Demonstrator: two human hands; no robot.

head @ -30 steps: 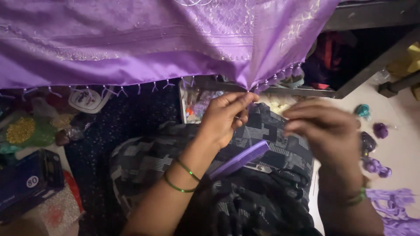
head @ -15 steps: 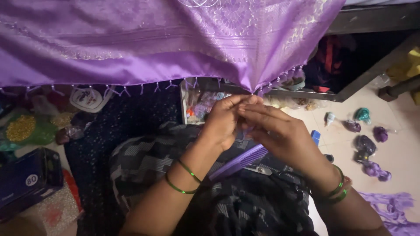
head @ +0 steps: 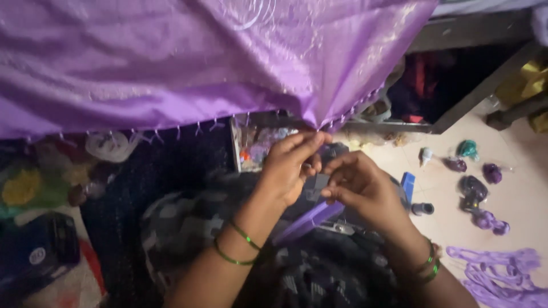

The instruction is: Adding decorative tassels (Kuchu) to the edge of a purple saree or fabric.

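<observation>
I see a shiny purple cloth (head: 171, 63) with pale embroidered swirls and a fringed edge, thin green bangles (head: 240, 248) on the left wrist, a purple comb (head: 308, 222) lying over dark grey patterned fabric (head: 319, 274), a blue block (head: 407, 185), and a heap of lilac threads (head: 502, 274) on the beige floor (head: 514, 199).
</observation>
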